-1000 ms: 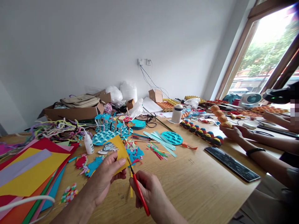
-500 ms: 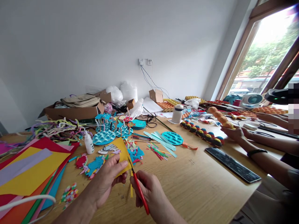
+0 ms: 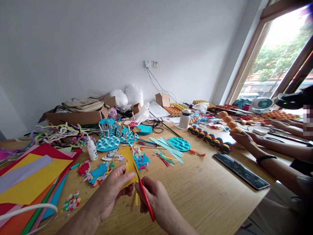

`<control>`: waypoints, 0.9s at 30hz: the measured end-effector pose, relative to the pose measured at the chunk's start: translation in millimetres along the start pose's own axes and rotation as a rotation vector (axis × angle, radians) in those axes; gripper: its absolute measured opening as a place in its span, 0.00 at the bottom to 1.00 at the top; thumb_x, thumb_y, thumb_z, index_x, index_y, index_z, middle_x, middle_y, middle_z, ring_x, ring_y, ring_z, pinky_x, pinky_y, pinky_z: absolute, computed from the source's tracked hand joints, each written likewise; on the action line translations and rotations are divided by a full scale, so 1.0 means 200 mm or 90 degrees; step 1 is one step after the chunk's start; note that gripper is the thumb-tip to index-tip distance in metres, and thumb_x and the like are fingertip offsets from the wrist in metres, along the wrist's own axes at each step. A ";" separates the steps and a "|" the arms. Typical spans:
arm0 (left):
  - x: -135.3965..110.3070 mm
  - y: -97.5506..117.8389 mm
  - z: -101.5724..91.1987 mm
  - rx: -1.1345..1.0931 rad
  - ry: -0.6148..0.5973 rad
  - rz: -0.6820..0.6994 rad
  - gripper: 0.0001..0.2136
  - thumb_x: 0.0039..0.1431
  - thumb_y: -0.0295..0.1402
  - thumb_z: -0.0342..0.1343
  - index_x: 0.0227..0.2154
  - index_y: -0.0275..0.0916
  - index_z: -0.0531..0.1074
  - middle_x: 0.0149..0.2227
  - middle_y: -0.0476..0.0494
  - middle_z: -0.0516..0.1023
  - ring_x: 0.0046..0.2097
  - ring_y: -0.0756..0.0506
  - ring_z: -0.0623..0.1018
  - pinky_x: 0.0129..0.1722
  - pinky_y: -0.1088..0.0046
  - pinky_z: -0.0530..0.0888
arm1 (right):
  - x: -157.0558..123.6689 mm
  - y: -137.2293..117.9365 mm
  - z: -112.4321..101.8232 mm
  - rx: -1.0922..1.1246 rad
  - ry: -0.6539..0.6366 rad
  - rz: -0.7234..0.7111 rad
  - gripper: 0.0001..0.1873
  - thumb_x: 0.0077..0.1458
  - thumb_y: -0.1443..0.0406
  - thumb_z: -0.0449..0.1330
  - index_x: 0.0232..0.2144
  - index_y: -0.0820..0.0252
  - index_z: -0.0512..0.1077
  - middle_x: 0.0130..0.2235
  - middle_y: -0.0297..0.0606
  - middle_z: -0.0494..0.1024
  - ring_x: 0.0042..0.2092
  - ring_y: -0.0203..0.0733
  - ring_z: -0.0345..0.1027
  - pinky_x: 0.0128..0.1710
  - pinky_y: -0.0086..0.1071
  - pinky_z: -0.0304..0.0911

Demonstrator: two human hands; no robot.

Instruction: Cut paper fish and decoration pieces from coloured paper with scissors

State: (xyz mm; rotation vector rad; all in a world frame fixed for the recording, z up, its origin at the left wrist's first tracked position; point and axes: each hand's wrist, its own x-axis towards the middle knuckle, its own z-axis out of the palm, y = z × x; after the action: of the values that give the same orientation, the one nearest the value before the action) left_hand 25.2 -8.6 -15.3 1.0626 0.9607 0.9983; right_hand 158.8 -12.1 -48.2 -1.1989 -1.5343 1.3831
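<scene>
My left hand [image 3: 116, 186] pinches a piece of yellow paper [image 3: 126, 156] between thumb and fingers, holding it up above the table. Red-handled scissors [image 3: 146, 199] are gripped in my right hand [image 3: 156, 199], their blades at the paper's right edge. A narrow yellow strip [image 3: 136, 197] shows below the paper, between my hands. Just beyond the paper lie blue paper cutouts [image 3: 141, 160]. Left of it is a pile of coloured cutouts [image 3: 99, 173], and a white glue bottle [image 3: 92, 149] stands behind that pile.
Coloured paper sheets [image 3: 31, 176] are stacked at left. Blue painted egg-tray discs [image 3: 107, 143] stand behind my hands. Thin paper strips [image 3: 165, 158] lie right of centre. A phone [image 3: 241, 171] rests near the right edge, where another person's hands [image 3: 242, 138] hold an orange egg-carton strip [image 3: 230, 122].
The scissors and both hands stay almost in place at the yellow paper. The whole view has shifted slightly, so things sit a little farther left.
</scene>
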 end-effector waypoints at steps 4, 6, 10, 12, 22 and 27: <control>0.00 -0.01 0.00 0.003 -0.007 -0.001 0.03 0.52 0.32 0.51 0.26 0.38 0.66 0.25 0.52 0.69 0.24 0.53 0.65 0.24 0.78 0.65 | 0.00 0.01 0.00 0.001 0.001 0.001 0.21 0.49 0.50 0.50 0.19 0.62 0.61 0.14 0.26 0.59 0.14 0.29 0.57 0.12 0.20 0.50; -0.01 -0.01 -0.01 0.006 -0.008 -0.003 0.03 0.53 0.32 0.51 0.27 0.38 0.66 0.25 0.52 0.68 0.24 0.53 0.65 0.25 0.78 0.65 | 0.00 0.01 0.00 -0.001 0.002 -0.003 0.22 0.49 0.49 0.50 0.19 0.61 0.60 0.13 0.26 0.59 0.14 0.29 0.56 0.11 0.20 0.48; -0.01 -0.01 -0.01 0.008 -0.002 -0.010 0.04 0.52 0.32 0.52 0.27 0.38 0.66 0.25 0.52 0.69 0.24 0.54 0.65 0.24 0.79 0.65 | 0.00 0.03 0.00 0.003 0.001 -0.001 0.23 0.48 0.48 0.49 0.18 0.61 0.59 0.13 0.26 0.58 0.13 0.29 0.57 0.11 0.20 0.48; -0.01 0.00 -0.01 0.009 0.006 -0.016 0.04 0.52 0.33 0.53 0.26 0.39 0.66 0.23 0.53 0.68 0.24 0.53 0.66 0.24 0.79 0.66 | 0.01 0.04 0.00 0.009 -0.002 -0.002 0.23 0.48 0.48 0.49 0.18 0.61 0.60 0.13 0.26 0.58 0.13 0.29 0.57 0.11 0.20 0.49; 0.05 -0.01 -0.03 0.018 0.087 0.031 0.07 0.50 0.35 0.54 0.21 0.40 0.64 0.20 0.55 0.66 0.23 0.53 0.64 0.20 0.81 0.64 | 0.01 0.05 0.01 0.016 -0.010 0.023 0.19 0.48 0.52 0.49 0.18 0.61 0.59 0.13 0.25 0.57 0.13 0.29 0.57 0.10 0.20 0.50; 0.04 -0.01 -0.02 0.019 0.099 0.009 0.07 0.48 0.37 0.55 0.22 0.41 0.64 0.19 0.55 0.65 0.24 0.51 0.65 0.20 0.79 0.65 | 0.01 0.05 0.00 0.031 -0.025 0.028 0.16 0.49 0.56 0.49 0.19 0.62 0.60 0.14 0.26 0.59 0.14 0.29 0.57 0.11 0.20 0.52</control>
State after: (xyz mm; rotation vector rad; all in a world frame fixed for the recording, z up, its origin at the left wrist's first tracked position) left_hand 24.5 -0.4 -19.8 1.0288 1.0985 1.0934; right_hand 159.4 -10.6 -57.5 -1.1883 -1.5005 1.4722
